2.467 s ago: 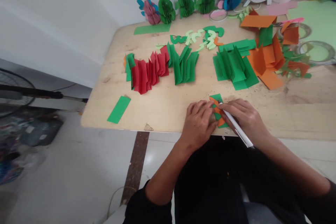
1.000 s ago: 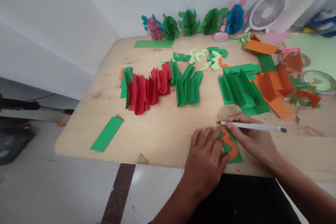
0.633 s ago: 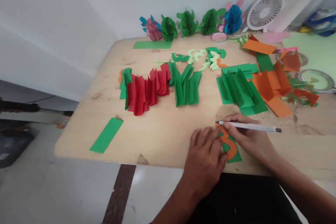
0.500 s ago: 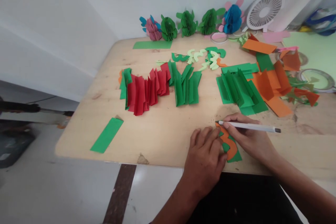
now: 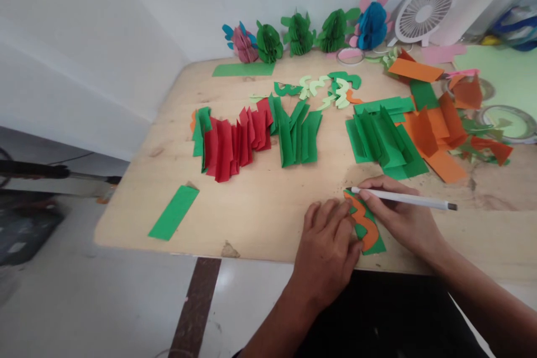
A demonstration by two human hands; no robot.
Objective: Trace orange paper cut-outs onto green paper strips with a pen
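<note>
An orange paper cutout with a wavy edge (image 5: 370,238) lies on a green paper strip (image 5: 380,247) at the table's front edge. From the left, my left hand (image 5: 325,240) presses on the two papers with bent fingers held close together, pinning them to the table. My right hand (image 5: 403,218) grips a white pen (image 5: 413,198) near its tip. The dark point touches the strip's upper end, beside the top of the cutout. Part of the cutout is hidden under my left fingers.
Folded red papers (image 5: 222,148) and folded green papers (image 5: 375,137) stand beyond my hands. Orange papers (image 5: 444,128) lie at right; a lone green strip (image 5: 174,212) is at left. Paper figures (image 5: 297,33) and a small fan (image 5: 423,14) line the wall.
The pen's back end has swung slightly down and to the right, while its tip stays at the strip's upper end. My left hand holds its place. The view has shifted slightly.
</note>
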